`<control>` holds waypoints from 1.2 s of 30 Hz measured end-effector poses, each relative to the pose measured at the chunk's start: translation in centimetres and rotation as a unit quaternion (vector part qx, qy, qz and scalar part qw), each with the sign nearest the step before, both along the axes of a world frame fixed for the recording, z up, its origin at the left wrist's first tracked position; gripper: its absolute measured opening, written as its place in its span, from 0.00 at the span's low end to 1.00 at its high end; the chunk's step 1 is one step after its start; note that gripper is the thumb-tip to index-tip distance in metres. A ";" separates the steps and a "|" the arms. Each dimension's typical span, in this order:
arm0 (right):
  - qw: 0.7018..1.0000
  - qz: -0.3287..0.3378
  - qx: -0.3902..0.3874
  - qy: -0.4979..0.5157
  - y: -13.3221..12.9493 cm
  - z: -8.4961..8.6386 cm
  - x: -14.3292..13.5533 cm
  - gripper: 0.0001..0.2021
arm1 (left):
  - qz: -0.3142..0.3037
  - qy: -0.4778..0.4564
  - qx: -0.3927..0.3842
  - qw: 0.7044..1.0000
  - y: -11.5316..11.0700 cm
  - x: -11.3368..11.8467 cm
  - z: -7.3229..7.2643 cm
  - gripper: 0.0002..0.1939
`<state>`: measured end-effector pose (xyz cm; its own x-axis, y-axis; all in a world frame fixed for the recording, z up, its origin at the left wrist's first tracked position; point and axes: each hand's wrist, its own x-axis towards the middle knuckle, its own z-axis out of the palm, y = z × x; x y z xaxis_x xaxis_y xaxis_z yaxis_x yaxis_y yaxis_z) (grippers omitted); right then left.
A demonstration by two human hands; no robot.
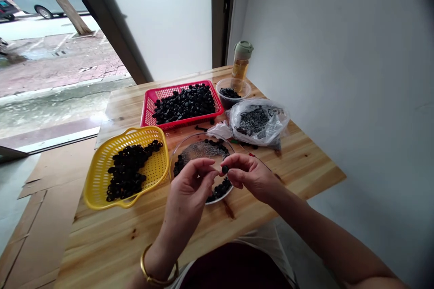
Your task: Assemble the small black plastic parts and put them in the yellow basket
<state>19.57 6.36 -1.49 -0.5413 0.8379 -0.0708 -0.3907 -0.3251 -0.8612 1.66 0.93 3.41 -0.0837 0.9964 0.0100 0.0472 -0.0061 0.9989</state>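
Over a clear round tray [206, 202], my two hands meet, fingertips nearly touching. My right hand [252, 174] is closed, pinching a small round black part [225, 170] between thumb and fingers. Thumb and fingers of my left hand [193, 185] are pressed together just beside that part; whatever they hold is too small to make out. Thin metal pins [195, 150] lie in the tray's far half. Black round parts [222, 187] line its edge, partly hidden behind my hands.
Left of the tray stands a yellow basket [90, 180] with linked black pieces. Behind are a red basket [144, 113] of black parts, a plastic tub [249, 88], and a bag [285, 119] of dark small pieces. A drink bottle [240, 65] stands near the wall.
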 end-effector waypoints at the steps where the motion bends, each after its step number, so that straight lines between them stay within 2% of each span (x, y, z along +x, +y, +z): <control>1: 1.000 -0.007 -0.001 0.000 -0.2 0.0 -0.2 0.15 | 0.006 -0.016 0.005 1.000 -0.2 0.3 0.0 0.09; 7: 0.999 -0.026 0.011 -0.028 -0.8 0.2 -0.7 0.15 | 0.019 0.023 0.046 0.999 -1.1 0.4 -0.4 0.08; 13: 0.999 -0.030 0.017 -0.021 -1.0 -0.4 -1.2 0.13 | 0.028 0.089 0.083 0.992 -1.4 0.1 -0.7 0.09; 25: 0.996 -0.033 0.076 -0.020 -1.2 -0.6 -1.5 0.10 | 0.013 0.100 0.052 0.994 -1.4 -0.5 -0.8 0.08; 27: 0.993 -0.039 0.102 -0.035 -1.2 -0.6 -1.5 0.09 | 0.013 0.134 0.069 0.989 -1.5 -0.5 -0.7 0.09; 32: 0.966 -0.078 0.230 -0.090 -1.2 -0.4 -1.4 0.03 | 0.022 0.229 0.128 0.965 -1.6 -0.7 -0.9 0.08; 36: 0.961 -0.071 0.240 -0.118 -1.6 -0.2 -1.3 0.05 | 0.038 0.251 0.160 0.954 -1.8 -0.7 -1.9 0.09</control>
<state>18.32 4.74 -1.68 -0.4356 0.8684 0.2368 -0.1780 0.1747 -0.9684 0.96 -0.90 1.52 -0.0612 0.9269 0.3703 0.5314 -0.2837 0.7982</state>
